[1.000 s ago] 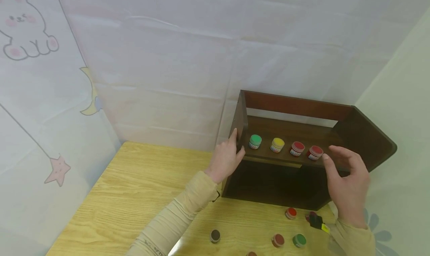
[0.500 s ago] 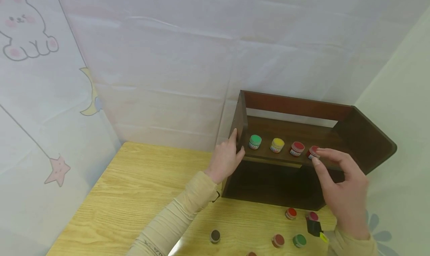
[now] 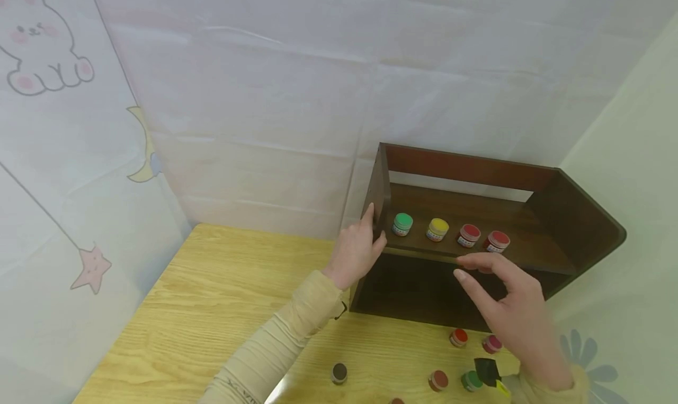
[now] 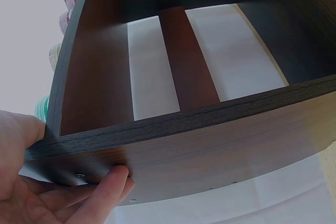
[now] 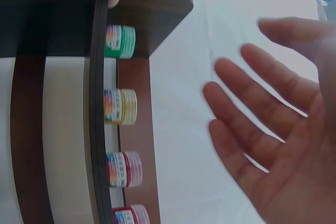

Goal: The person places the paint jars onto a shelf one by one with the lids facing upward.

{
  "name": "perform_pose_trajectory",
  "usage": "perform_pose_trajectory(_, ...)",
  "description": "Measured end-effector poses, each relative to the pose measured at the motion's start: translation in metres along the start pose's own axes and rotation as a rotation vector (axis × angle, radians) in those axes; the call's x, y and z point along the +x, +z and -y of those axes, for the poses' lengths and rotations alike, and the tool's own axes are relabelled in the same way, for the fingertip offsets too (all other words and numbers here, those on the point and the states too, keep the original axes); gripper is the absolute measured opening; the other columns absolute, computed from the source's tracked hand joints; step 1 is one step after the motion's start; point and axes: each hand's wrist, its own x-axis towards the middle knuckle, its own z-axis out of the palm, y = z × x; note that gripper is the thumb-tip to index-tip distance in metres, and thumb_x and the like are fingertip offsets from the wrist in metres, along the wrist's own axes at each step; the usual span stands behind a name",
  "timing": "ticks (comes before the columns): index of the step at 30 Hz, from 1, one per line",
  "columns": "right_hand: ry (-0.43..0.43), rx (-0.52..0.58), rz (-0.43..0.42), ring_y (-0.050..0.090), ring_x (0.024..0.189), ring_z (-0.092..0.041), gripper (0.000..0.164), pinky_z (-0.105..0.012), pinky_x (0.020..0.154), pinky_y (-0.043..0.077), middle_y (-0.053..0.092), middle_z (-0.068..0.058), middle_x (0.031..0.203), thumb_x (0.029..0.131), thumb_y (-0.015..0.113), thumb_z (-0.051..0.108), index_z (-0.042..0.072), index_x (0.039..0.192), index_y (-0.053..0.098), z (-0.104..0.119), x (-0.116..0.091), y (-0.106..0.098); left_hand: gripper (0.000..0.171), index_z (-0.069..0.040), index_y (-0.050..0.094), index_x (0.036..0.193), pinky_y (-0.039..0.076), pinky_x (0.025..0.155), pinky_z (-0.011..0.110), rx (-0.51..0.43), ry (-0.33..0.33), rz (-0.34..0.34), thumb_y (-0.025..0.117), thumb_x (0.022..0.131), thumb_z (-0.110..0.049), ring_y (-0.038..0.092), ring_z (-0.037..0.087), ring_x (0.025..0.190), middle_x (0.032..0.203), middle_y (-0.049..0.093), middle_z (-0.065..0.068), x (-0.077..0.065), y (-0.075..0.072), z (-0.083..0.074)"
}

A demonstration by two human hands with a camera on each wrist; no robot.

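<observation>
A dark brown wooden shelf (image 3: 471, 162) stands on the table, with a row of small paint jars on its upper board: a green-lidded jar (image 3: 402, 224), a yellow-lidded jar (image 3: 437, 229) and two red-lidded jars (image 3: 469, 235). My left hand (image 3: 356, 249) grips the front edge of the shelf's left side panel; in the left wrist view its thumb and fingers lie on opposite faces of the wood. In front of the shelf hovers my right hand (image 3: 516, 313), fingers and thumb apart, holding nothing. All its fingers show spread in the right wrist view (image 5: 273, 108).
On the wooden table (image 3: 222, 310) below the shelf stand more jars: a bright red one (image 3: 458, 337), a magenta one (image 3: 492, 343), a dark green one (image 3: 470, 381), a brownish red one (image 3: 438, 380) and a dark one (image 3: 339, 373). A white wall sheet (image 3: 254, 98) hangs behind.
My right hand touched the rightmost red-lidded jar half a second ago, then drew away from it, down and left. That jar now stands fully visible. The left hand stays put.
</observation>
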Motion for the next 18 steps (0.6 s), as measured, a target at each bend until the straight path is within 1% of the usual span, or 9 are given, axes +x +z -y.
perform_pose_trajectory(3,-0.008,-0.015,0.091,0.062,0.096,0.005,0.031,-0.007,0.088,0.04,0.075,0.01,0.101,0.081,0.084,0.009,0.022,0.108,0.077,0.003,-0.003,0.003,0.064,0.008,0.044,0.152,0.037,0.038,0.025,0.007,0.005,-0.004,0.06,0.099,-0.025,0.046,0.013,0.043,0.064,0.063,0.008,0.0,0.0,0.0)
perform_pose_trajectory(5,-0.006,-0.026,0.149,0.064,0.095,0.002,0.03,-0.007,0.088,0.042,0.076,0.009,0.101,0.081,0.084,0.014,0.023,0.109,0.077,0.005,-0.005,0.006,0.065,0.008,0.044,0.152,0.036,0.038,0.025,0.005,0.007,-0.004,0.06,0.099,-0.025,0.046,0.012,0.043,0.064,0.063,0.008,0.0,0.0,0.001)
perform_pose_trajectory(8,0.012,-0.04,0.232,0.065,0.094,-0.002,0.027,-0.009,0.086,0.044,0.075,0.013,0.102,0.083,0.083,0.022,0.025,0.109,0.075,0.007,-0.007,0.01,0.064,0.008,0.043,0.152,0.034,0.037,0.024,-0.003,0.012,-0.005,0.06,0.1,-0.025,0.044,0.012,0.042,0.062,0.062,0.007,-0.001,0.0,0.001)
perform_pose_trajectory(10,0.019,-0.044,0.275,0.066,0.093,-0.003,0.026,-0.013,0.084,0.047,0.074,0.016,0.101,0.084,0.082,0.026,0.026,0.109,0.075,0.007,-0.009,0.014,0.065,0.008,0.043,0.153,0.033,0.037,0.024,-0.008,0.012,-0.004,0.06,0.1,-0.025,0.044,0.012,0.041,0.062,0.061,0.007,-0.001,0.0,0.001)
perform_pose_trajectory(13,0.016,-0.027,0.315,0.066,0.093,-0.004,0.026,-0.021,0.082,0.052,0.072,0.019,0.101,0.085,0.082,0.027,0.027,0.109,0.074,0.006,-0.012,0.023,0.065,0.008,0.043,0.153,0.035,0.037,0.024,-0.006,0.009,-0.005,0.06,0.1,-0.025,0.045,0.012,0.041,0.063,0.062,0.007,-0.001,0.0,0.001)
perform_pose_trajectory(16,-0.001,0.009,0.333,0.067,0.093,-0.006,0.026,-0.029,0.081,0.056,0.072,0.019,0.103,0.084,0.082,0.026,0.027,0.109,0.074,0.001,-0.016,0.035,0.065,0.007,0.043,0.153,0.036,0.037,0.023,-0.005,0.002,0.0,0.06,0.1,-0.026,0.046,0.012,0.041,0.064,0.063,0.007,-0.001,-0.001,0.001)
perform_pose_trajectory(18,-0.009,0.038,0.345,0.066,0.093,-0.006,0.026,-0.032,0.081,0.057,0.072,0.019,0.103,0.085,0.082,0.025,0.027,0.109,0.073,-0.001,-0.019,0.043,0.066,0.007,0.042,0.153,0.036,0.037,0.023,-0.008,-0.007,0.009,0.06,0.1,-0.026,0.047,0.012,0.041,0.064,0.063,0.007,-0.001,-0.001,0.0)
